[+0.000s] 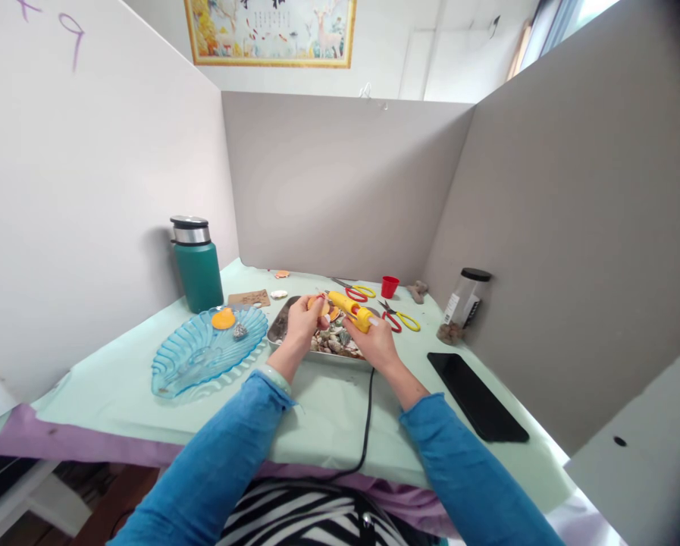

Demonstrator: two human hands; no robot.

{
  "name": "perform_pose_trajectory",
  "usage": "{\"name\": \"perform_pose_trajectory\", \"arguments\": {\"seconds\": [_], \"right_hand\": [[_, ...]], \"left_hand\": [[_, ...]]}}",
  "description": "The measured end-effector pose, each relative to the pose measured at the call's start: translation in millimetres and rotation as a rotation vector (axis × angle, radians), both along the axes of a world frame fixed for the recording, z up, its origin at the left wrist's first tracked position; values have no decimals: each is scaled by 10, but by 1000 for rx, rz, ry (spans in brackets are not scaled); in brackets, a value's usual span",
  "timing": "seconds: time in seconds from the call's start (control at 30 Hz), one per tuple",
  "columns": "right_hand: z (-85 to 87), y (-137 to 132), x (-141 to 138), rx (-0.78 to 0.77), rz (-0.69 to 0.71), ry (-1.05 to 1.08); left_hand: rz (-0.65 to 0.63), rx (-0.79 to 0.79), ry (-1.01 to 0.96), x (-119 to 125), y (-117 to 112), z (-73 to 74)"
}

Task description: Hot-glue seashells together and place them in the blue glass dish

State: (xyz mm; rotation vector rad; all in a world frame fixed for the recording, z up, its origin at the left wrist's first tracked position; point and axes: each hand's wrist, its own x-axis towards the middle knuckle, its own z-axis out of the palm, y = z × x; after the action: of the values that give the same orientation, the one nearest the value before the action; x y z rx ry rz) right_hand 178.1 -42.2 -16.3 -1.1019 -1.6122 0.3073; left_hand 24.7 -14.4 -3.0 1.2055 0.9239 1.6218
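Observation:
My left hand (302,324) is closed in a pinch on a small orange piece (318,306), partly hidden by the fingers. In my right hand (375,343) is a yellow glue gun (344,302), gripped by its handle. Its nozzle points left, close to the orange piece; whether they touch I cannot tell. Under both hands lies a metal tray (278,320) filled with what look like shells and small stones. A black cord (368,417) runs from near my right hand over the table's front edge.
On the left stand a green bottle (197,269) and a blue shell-shaped plate (186,356) with an orange disc (224,318) and a grey stone (239,331). Scissors (403,318), a red cup (390,287), a jar (463,307) and a black flat slab (476,398) are right. Panels surround the table.

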Motion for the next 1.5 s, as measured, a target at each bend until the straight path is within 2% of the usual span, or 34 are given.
{"name": "perform_pose_trajectory", "arguments": {"seconds": [0.8,1.0,1.5], "right_hand": [[-54,54,5,11,61,19],[-44,48,0,-27,69,53],[-33,43,3,4,73,23]], "left_hand": [[-27,18,43,-14,27,-41],[-21,28,57,-16,47,-51],[-32,21,35,-13,48,-47]]}}
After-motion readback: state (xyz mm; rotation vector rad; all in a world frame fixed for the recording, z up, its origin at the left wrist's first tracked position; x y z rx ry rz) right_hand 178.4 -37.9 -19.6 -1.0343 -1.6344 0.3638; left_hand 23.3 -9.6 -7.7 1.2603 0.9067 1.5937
